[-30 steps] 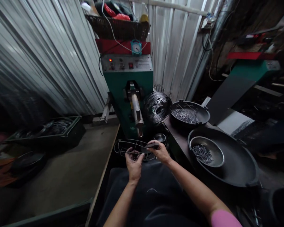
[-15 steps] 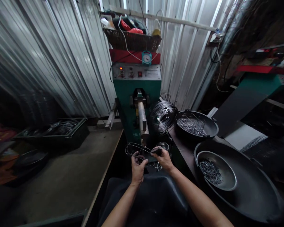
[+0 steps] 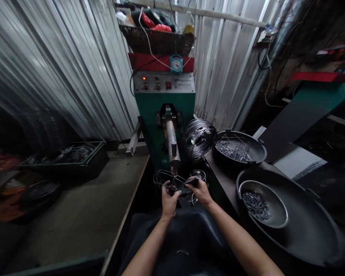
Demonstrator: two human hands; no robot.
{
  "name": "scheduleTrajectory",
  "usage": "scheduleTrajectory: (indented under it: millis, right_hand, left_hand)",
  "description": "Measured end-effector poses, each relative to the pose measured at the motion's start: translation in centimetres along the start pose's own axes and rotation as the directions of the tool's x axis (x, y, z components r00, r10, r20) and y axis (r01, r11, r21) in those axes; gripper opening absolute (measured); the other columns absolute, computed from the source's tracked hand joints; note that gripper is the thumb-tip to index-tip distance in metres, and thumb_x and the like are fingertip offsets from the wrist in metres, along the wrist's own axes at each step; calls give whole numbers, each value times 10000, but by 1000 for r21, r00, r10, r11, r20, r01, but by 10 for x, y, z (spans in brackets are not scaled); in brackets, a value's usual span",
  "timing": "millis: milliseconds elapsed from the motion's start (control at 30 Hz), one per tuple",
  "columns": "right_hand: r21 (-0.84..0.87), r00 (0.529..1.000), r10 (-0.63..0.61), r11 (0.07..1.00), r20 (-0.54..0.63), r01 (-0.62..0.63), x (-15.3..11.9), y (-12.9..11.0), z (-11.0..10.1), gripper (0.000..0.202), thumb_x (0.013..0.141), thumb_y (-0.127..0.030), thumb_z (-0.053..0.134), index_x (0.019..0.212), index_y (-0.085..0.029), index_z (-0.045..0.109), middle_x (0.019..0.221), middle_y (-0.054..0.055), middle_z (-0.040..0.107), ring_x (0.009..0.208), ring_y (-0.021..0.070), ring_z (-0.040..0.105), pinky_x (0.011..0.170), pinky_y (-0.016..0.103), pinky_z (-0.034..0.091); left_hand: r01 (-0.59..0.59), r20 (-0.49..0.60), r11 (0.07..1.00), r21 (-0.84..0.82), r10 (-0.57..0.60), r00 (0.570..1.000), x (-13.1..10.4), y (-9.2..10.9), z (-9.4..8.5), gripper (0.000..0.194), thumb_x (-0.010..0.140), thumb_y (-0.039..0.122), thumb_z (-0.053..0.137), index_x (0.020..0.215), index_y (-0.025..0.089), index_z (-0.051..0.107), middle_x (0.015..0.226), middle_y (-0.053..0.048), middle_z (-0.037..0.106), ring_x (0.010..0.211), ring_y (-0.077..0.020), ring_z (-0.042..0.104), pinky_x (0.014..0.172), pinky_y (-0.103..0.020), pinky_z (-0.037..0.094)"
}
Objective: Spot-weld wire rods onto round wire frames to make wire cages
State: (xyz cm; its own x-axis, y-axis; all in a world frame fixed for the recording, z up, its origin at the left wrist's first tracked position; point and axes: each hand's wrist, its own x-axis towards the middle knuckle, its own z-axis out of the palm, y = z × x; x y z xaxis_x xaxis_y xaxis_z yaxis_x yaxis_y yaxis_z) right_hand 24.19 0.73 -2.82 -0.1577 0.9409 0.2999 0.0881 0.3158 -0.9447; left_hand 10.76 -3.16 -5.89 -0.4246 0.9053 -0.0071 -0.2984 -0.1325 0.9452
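Wire frame (image 3: 163,171) is held before a green machine (image 3: 148,109) and corrugated wall (image 3: 89,69).

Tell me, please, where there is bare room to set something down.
Bare floor lies between the green bin and the wooden edge; the large pan is bare right of the steel bowl. Crowded: around the left hand, right hand and wire frame, below the machine arm.
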Motion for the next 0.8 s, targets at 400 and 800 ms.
scheduleTrajectory:
  millis: [400,800]
  right_hand:
    - [-25,1000,0,1000,-4,0,6,2,-2,236,687,-368,687,823,-183,627,779,31,650,738,175,600,718,303,486]
    - [370,960,189,923,-205,-103,-23,12,-12,232,689,-329,684,867,-211,594,841,19,666,818,187,617,797,329,481]
  left_hand:
    - [41,-13,999,-10,-41,999,-4,-6,4,772,583,224,739,1255,227,360,899,-9,543,847,-122,536,791,-263,428]
    - [227,5,963,-147,-229,973,-19,10,10,822,578,245,751,1285,309,337,896,10,518,737,-99,559,641,-223,459]
